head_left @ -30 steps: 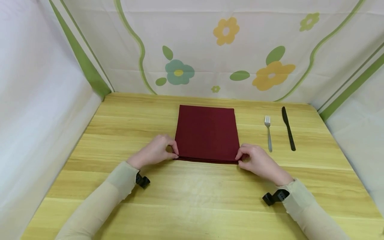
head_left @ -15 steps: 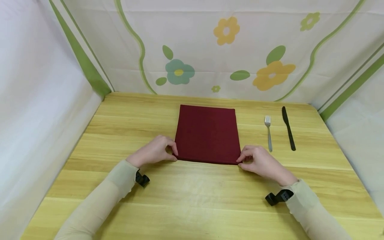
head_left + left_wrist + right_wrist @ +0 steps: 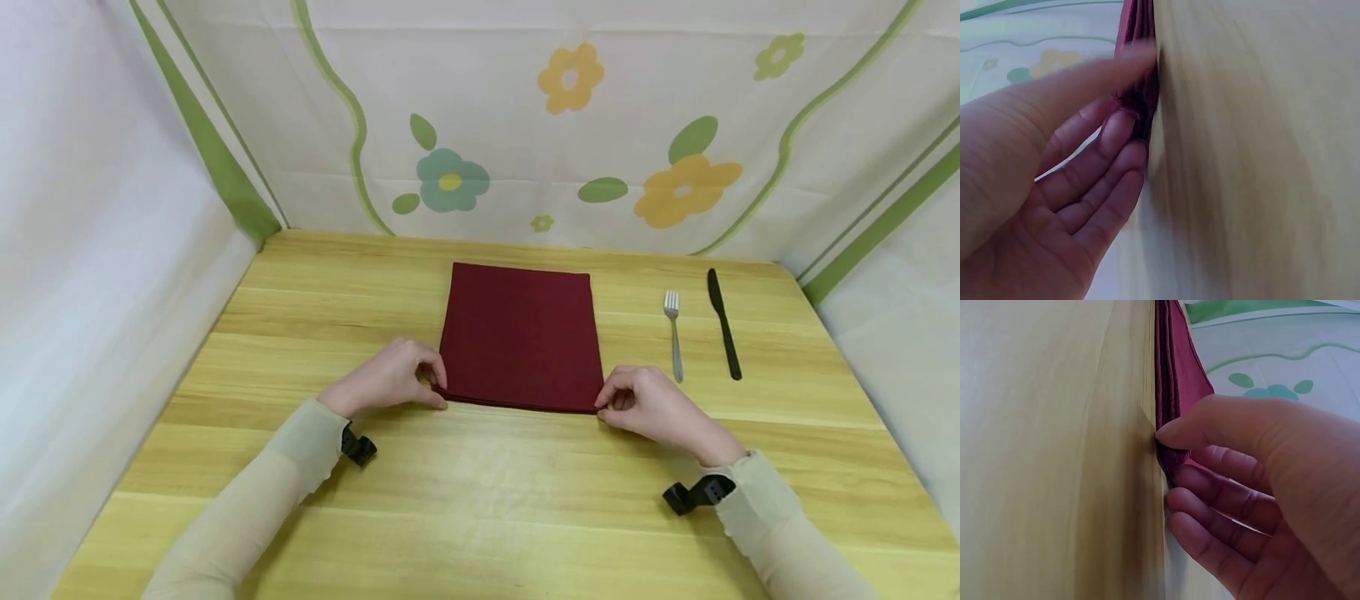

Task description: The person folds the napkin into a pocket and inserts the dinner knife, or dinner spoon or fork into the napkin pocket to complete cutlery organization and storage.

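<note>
A dark red cloth napkin, folded into a flat square, lies on the wooden table. My left hand pinches its near left corner between thumb and fingers. At the near right corner, my right hand holds the cloth in the same kind of pinch. Several stacked layers of the napkin show along its near edge in the right wrist view, with the thumb against them. In the left wrist view the thumb lies across the layered edge of the napkin, and the other fingers curl beside the corner.
To the right of the napkin lie a silver fork and a black knife, roughly side by side. The wooden table meets a white curtain printed with flowers at the back. White fabric also hangs on both sides.
The napkin's near edge, with layers apart a second ago, now lies more even. My right hand has shifted slightly right and nearer to me; the left hand has barely moved.
</note>
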{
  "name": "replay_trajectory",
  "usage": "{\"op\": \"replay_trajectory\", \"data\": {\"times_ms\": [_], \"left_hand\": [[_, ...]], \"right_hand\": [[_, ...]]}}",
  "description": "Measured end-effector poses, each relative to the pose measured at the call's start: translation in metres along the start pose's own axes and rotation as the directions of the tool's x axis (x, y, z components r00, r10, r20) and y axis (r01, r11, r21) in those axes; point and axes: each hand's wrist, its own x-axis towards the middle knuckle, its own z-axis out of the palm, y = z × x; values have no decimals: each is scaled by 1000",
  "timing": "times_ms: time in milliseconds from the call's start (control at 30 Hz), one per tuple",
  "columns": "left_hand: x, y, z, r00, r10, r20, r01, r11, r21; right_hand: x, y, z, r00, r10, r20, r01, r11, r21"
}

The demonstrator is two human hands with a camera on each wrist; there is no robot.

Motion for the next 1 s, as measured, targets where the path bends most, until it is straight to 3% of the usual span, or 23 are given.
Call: {"op": "replay_trajectory", "data": {"times_ms": [167,367,667,1000], "left_hand": [[0,0,-2,998,-63,-3,62,996,-68],[12,-2,-20,990,-109,-93,97,988,-120],[49,-19,-47,965,-136,-225,97,979,-176],[89,-35,-63,928,-163,-335,92,971,-219]], "right_hand": [[-2,0,0,999,49,-4,-48,999,24],[-3,1,-5,981,163,-108,-152,983,104],[-5,-3,-4,949,255,-188,-238,965,109],[-7,-13,2,918,365,-153,-337,923,184]]}}
